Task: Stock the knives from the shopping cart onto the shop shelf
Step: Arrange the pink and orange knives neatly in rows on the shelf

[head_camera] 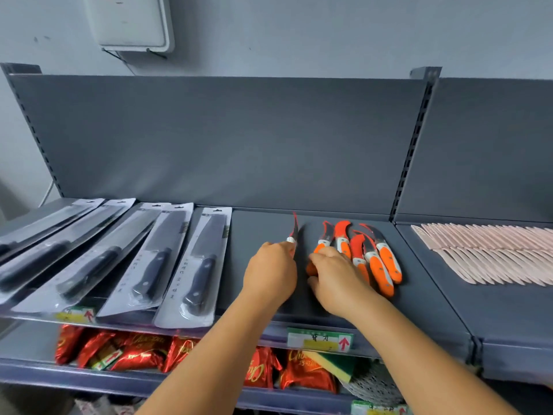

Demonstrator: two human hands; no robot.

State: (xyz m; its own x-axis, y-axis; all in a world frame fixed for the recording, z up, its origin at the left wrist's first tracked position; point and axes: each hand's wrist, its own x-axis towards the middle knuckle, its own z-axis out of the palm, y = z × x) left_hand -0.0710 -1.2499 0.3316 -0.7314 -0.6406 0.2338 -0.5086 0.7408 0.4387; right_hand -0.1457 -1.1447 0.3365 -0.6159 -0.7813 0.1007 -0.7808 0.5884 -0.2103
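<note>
Nearest, left hand [270,272] gripping a curved knife [294,230] by its handle, fingers wrapped around it; right hand [335,278] clamped on an orange-handled knife [318,250]. Farther, toward one o'clock, more orange knives [380,262] lying on the shelf [260,226]. Probably light, stiff, sharp: best held at the handle.

The grey shelf [263,223] carries packaged kitchen knives [194,265] at left, orange-handled curved knives [380,265] centre-right, and pale pink knives [493,253] far right.
</note>
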